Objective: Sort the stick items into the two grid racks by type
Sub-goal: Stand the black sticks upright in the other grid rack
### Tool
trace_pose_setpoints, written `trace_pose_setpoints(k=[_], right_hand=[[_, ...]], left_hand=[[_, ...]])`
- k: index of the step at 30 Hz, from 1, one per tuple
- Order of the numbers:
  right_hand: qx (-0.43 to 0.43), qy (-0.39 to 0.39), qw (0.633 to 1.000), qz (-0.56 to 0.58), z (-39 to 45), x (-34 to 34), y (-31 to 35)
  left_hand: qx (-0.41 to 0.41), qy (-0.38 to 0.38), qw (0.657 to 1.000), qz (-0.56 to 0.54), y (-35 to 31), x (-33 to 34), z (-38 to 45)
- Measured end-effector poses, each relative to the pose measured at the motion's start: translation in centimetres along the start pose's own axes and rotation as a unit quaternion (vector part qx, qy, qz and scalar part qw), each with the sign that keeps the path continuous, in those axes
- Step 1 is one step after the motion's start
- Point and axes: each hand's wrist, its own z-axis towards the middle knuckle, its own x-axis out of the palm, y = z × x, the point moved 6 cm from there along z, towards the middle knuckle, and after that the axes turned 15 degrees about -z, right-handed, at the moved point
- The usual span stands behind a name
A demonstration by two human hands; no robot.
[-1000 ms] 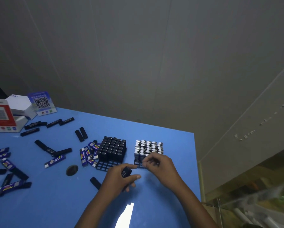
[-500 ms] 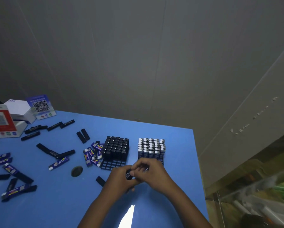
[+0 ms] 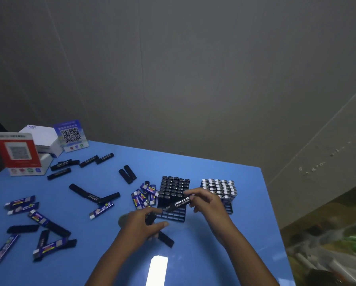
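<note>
A black stick with white print lies tilted in the air over the front rows of the black grid rack, and the right hand pinches it at its upper end between thumb and fingers. The back rows of this rack are full of upright black sticks, while its front cells are open. Just to the right stands the second grid rack, filled with white-topped sticks; the right hand covers part of its front. The left hand is near the front left corner of the black rack, with fingers curled round another black stick. One more black stick lies on the blue worktop just beside this hand. A small heap of blue printed sticks touches the left side of the black rack. More black and blue sticks are scattered well to the left, and two QR code signs and white boxes stand at the far left corner.
</note>
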Motion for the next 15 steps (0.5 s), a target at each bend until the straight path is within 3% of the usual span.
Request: trace_pose_setpoints(k=[9, 15], right_hand=[[0.074, -0.051, 0.992, 0.088, -0.2, 2.7, -1.7], [0.016, -0.046, 0.999, 0.02, -0.1, 3.1, -0.9]], left_hand=[[0.003, 0.016, 0.999, -0.028, 2.1, -3.9, 1.4], [0.011, 0.032, 0.999, -0.024, 2.0, -3.9, 2.0]])
